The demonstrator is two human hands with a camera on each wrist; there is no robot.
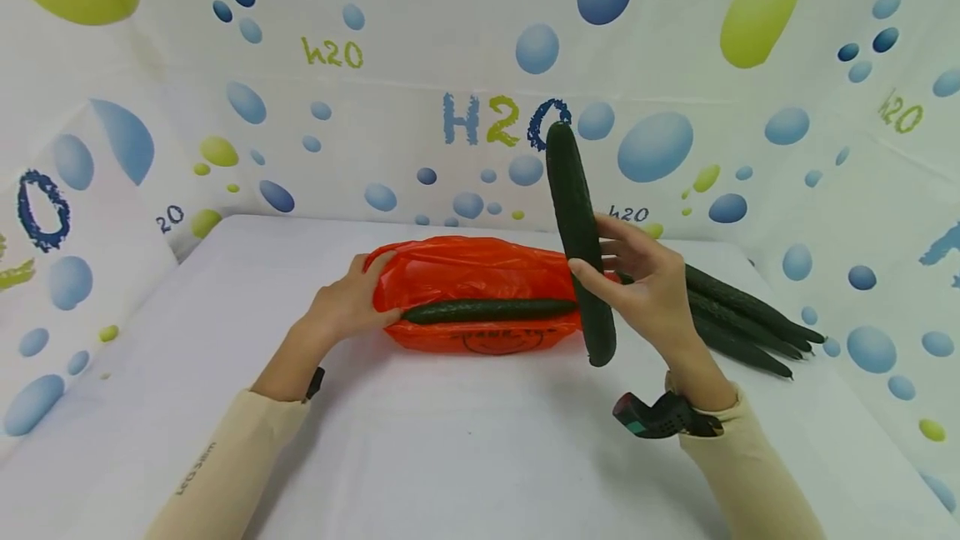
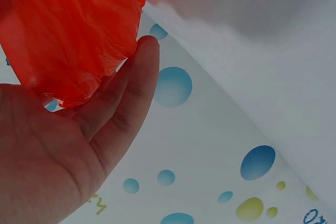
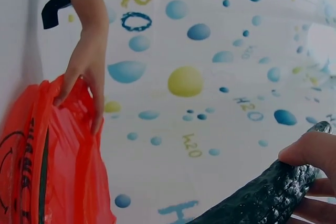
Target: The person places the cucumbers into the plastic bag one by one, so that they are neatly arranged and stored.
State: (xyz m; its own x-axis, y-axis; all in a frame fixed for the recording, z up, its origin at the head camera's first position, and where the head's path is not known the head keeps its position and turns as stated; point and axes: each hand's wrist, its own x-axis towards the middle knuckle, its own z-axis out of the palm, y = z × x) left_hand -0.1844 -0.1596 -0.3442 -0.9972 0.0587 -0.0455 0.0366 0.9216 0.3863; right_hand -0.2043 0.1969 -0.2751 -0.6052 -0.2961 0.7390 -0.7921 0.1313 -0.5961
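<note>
My right hand (image 1: 652,286) holds a long dark green cucumber (image 1: 576,215) nearly upright, thumb on one side and fingers on the other. In the right wrist view, the bumpy skin of this cucumber (image 3: 268,195) shows below the thumb. A red plastic bag (image 1: 480,269) lies lengthwise on the table. My left hand (image 1: 341,302) grips its left end between thumb and fingers. A second cucumber (image 1: 491,310) lies along the bag, above a printed smiley on the front wall. In the left wrist view, crumpled red plastic covers part of the fingers (image 2: 128,108).
Several more cucumbers (image 1: 742,319) lie side by side on the white table (image 1: 450,440), right of the bag and partly behind my right hand. A white sheet (image 1: 420,48) with blue and green drops and H2O lettering surrounds the table's back and sides.
</note>
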